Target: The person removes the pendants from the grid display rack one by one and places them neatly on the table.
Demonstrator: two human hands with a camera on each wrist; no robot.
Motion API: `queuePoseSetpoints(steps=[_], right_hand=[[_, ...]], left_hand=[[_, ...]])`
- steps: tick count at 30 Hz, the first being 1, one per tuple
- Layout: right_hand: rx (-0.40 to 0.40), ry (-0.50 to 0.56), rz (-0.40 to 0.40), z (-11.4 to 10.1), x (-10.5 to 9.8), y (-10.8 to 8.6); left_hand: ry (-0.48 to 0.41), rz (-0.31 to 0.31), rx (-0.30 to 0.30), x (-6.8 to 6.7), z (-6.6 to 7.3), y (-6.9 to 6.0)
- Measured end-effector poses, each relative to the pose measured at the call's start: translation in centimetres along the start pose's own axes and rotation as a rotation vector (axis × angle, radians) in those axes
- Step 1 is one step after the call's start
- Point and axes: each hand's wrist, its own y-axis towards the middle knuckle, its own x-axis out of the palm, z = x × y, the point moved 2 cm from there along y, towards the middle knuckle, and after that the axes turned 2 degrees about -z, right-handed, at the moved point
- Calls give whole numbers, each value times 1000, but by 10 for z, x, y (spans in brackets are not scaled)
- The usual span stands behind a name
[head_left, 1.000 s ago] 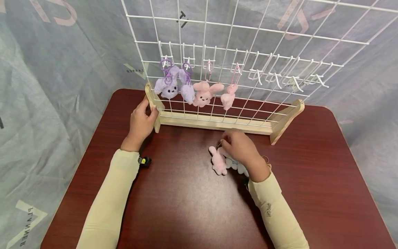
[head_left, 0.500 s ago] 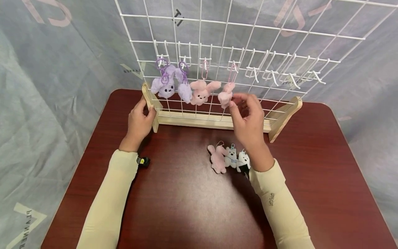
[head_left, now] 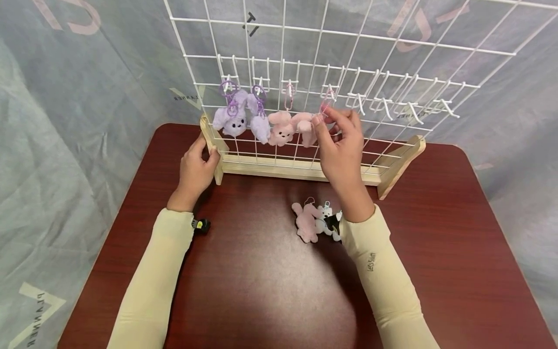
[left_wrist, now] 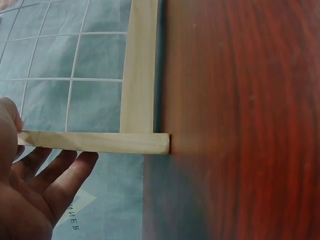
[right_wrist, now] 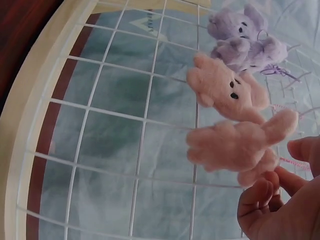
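In the head view, my left hand (head_left: 197,167) grips the wooden end piece (left_wrist: 100,142) of a white wire grid rack, thumb on one side and fingers on the other. My right hand (head_left: 344,150) is raised to the grid. Its thumb and index finger pinch the top of a hanging pink bunny plush keychain (right_wrist: 230,145), by its ear and pink bead chain. To its left hang another pink bunny keychain (head_left: 281,131) and two purple plush keychains (head_left: 235,121). All hang from white hooks.
Several bare hooks (head_left: 383,109) line the grid's right part. On the dark red table (head_left: 244,281) lie a pink plush keychain (head_left: 306,223) and white bear keychains (head_left: 324,218), partly hidden by the right sleeve. The stand's wooden right end (head_left: 401,167) rises beyond.
My right hand has left the keychains on the table and risen to the hanging pink bunny, then up to its chain. The bunny has shifted left slightly. My left hand stays put.
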Motion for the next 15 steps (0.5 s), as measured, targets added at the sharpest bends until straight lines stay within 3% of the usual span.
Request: queuePoseSetpoints(steps=[6,15], right_hand=[[-5,9,13,-1,6,2],[-112,35,51,-11,2,-3]], left_hand=[[2,-11,-4,-1,0,-1],[7,-28,16,0,0,1]])
